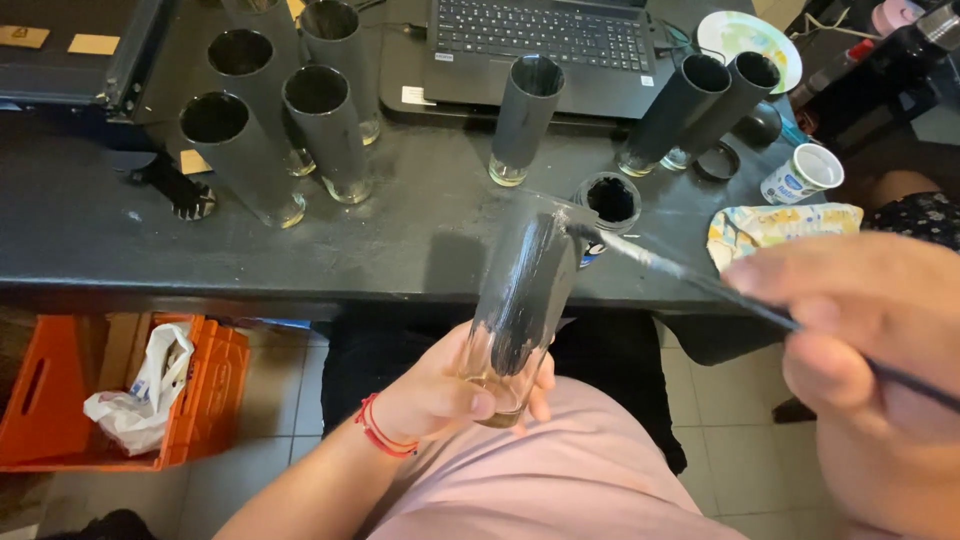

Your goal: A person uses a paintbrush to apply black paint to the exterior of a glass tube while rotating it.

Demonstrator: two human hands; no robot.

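Left hand (440, 395) is gripping the base of a tall clear glass (522, 300), low centre of the frame, and we are tilting its mouth toward the right so the brush can get inside. Right hand (860, 360), at the right edge, is pinching a thin paintbrush (690, 282) whose tip is entering the rim; one inner side is already showing black. A small open pot of black paint (610, 200) is sitting just behind on the dark worktop (400, 240). Blackened glasses (240, 155) are standing upper left. A small white tub with a blue label (803, 173) is lying upper right.
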